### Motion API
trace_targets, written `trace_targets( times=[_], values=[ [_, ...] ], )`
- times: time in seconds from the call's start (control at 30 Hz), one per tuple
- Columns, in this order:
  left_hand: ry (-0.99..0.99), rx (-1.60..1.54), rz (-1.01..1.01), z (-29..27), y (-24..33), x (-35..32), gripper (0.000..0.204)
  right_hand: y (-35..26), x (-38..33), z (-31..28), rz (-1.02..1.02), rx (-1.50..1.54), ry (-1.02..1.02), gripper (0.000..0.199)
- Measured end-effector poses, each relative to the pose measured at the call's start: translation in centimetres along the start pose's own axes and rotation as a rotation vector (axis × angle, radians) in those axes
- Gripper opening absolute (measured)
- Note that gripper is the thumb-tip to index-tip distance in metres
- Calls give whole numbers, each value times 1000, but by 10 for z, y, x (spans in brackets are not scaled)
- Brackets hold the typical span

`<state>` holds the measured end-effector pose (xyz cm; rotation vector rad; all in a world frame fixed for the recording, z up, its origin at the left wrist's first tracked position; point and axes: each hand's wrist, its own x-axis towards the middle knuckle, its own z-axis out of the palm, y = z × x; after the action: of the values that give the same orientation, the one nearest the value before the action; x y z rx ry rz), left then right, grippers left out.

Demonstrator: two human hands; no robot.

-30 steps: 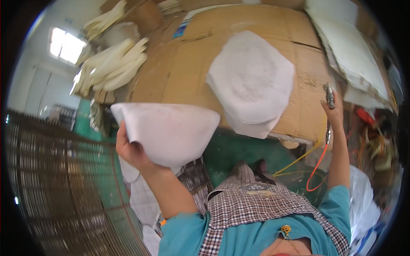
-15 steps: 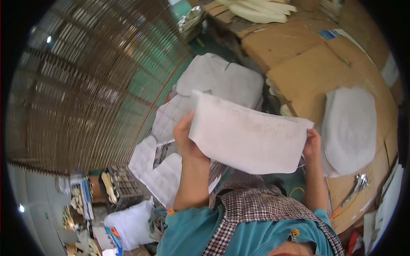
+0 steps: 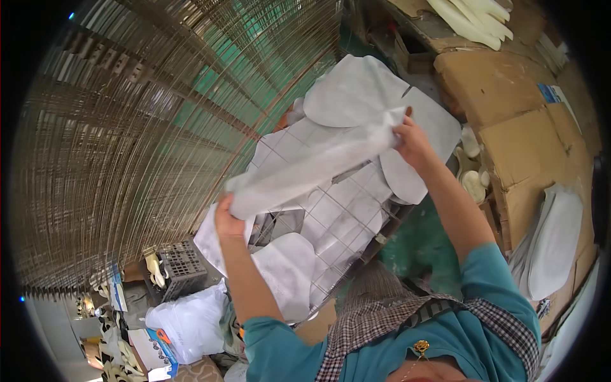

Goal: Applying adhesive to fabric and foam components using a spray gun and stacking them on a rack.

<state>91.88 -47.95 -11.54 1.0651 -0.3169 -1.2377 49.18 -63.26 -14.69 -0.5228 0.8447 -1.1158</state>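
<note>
A white sheet of flexible material [image 3: 312,167] is stretched between my two hands, blurred by motion and slanting up to the right. Its left end is gripped by my left hand [image 3: 229,221], fingers closed on the edge. At the far right end my right hand [image 3: 414,137] pinches a corner. Beneath the sheet lies a flat wire grid [image 3: 344,207], with more white cut pieces on and under it. A large rounded white piece [image 3: 347,92] rests at the grid's far end, and another [image 3: 286,267] at the near left.
A tall rack of many thin wires [image 3: 146,146] rises along the left. On the right, a cardboard-covered table [image 3: 528,143] carries a stack of white pieces [image 3: 557,245] and, farther back, pale curved foam-like pieces [image 3: 471,19]. A grey crate [image 3: 181,264] and white plastic bag [image 3: 191,321] sit at lower left.
The white sheet has swung left, away from the table, and over the wire grid. My right hand has reached farther forward, my left farther left. The view has shifted too.
</note>
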Motion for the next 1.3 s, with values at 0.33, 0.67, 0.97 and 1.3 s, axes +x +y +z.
trace_targets(
  times=[0.33, 0.67, 0.97, 1.3],
  values=[
    [662, 496, -10, -83, -18, 18, 57, 106, 3, -21, 313, -172, -68, 40],
    [-41, 535, -462, 156, -288, -53, 37, -72, -295, -294, -444, -1562, 909, 24],
    [-837, 644, -746, 365, -467, -253, 38, -101, -413, -396, -373, -1745, 1032, 13],
    [-1076, 508, -622, 406, -501, -391, 47, -115, -401, -358, -304, -1093, 770, 22]
  ],
)
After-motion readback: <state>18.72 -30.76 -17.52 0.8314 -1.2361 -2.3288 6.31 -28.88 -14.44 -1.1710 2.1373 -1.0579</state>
